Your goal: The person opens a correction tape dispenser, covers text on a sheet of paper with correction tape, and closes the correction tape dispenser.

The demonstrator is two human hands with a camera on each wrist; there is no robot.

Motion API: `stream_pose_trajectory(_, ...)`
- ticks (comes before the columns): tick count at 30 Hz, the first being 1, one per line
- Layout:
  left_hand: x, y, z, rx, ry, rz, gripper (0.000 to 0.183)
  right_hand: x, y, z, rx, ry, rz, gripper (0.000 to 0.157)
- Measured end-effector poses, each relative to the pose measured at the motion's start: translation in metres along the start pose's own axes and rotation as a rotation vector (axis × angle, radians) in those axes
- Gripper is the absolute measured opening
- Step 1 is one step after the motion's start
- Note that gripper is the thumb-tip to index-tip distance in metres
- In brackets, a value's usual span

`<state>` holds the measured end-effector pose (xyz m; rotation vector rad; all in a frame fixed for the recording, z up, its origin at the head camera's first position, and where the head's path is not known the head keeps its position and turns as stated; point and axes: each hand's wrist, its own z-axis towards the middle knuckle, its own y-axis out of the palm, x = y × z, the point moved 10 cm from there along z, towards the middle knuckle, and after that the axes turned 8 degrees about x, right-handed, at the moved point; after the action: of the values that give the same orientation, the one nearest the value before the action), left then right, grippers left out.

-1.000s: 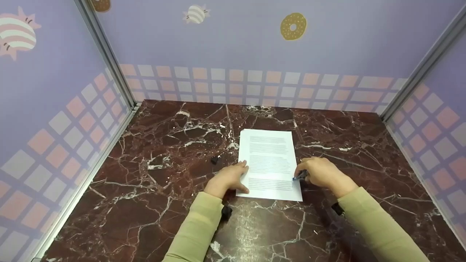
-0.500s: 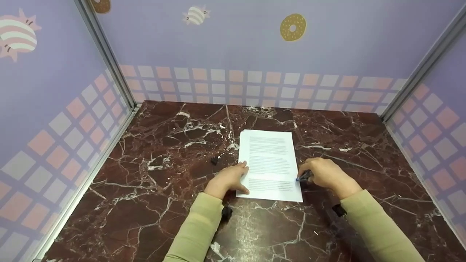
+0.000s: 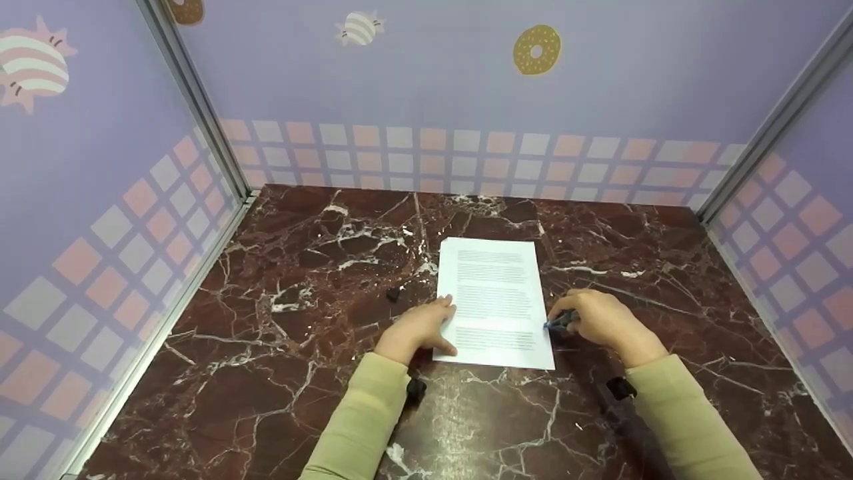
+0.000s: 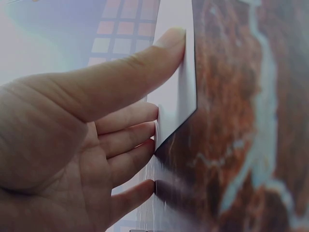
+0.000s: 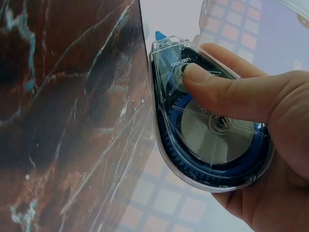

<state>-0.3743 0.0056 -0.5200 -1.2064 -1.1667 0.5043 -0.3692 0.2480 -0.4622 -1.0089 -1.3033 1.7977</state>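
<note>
A printed sheet of paper lies on the table, its lines of text running across. My left hand rests on the sheet's lower left edge with thumb and fingers spread; the left wrist view shows the thumb on the paper near a corner. At the sheet's right edge, my right hand grips a correction tape dispenser between thumb and fingers. The dispenser has a clear case with a white reel and blue gears inside. Its blue tip is at the paper's edge; whether it touches cannot be told.
The dark red marble table has white veins. A small black object lies left of the sheet. Purple panels with pastel squares enclose the back and both sides.
My right hand has shifted slightly right with the correction tape dispenser, bringing its tip from over the text's end to the sheet's right edge. My left hand and the paper stay put.
</note>
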Motion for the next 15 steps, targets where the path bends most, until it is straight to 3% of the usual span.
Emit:
stream_pose_trajectory(8,0.0004,-0.0006,0.001,0.007,-0.005,0.004,0.094,0.0065,0.0047,-0.0032,-0.023,0.078,0.081,0.036)
stream_pose_trajectory(15,-0.0005,-0.0002,0.0012,0.002,-0.02,0.025,0.096,0.006,0.0057,-0.004,0.004,0.061,0.156,0.034)
